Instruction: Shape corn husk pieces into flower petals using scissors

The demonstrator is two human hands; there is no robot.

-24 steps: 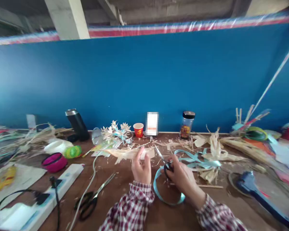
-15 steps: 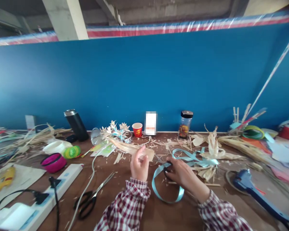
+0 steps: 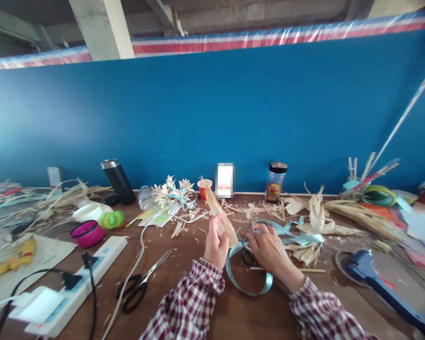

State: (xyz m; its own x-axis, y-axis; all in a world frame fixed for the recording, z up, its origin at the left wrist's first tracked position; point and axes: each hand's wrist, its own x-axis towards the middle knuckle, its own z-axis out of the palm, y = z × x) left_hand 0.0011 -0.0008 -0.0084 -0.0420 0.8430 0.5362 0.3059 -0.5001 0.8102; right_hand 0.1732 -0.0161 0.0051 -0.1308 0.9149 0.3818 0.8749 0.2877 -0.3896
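A pale dried corn husk [image 3: 219, 215] is pinched in my left hand [image 3: 217, 243], its narrow tip slanting up and away past the red paper cup [image 3: 204, 190]. My right hand [image 3: 271, 250] rests low over the table, fingers bent and somewhat apart, with nothing visible gripped in them. Just beside its fingers lie small scissors with black handles [image 3: 248, 258], partly covered. A light blue ribbon [image 3: 265, 287] loops round below that hand, and more of it lies behind the fingers. Larger black-handled scissors [image 3: 138, 288] lie partly spread to the left of my left sleeve.
A white power strip [image 3: 102, 264] with plugs and cords lies left, near a yellow glue gun [image 3: 24, 252]. On the right is a blue glue gun [image 3: 375, 278]. Husk flowers [image 3: 173, 191], a black flask [image 3: 118, 182] and a lidded jar [image 3: 276, 182] stand along the blue partition [image 3: 212, 108].
My left hand has turned and closed on the husk, swinging it from lying sideways to pointing away. My right hand has come off the small scissors' handles and shifted slightly forward.
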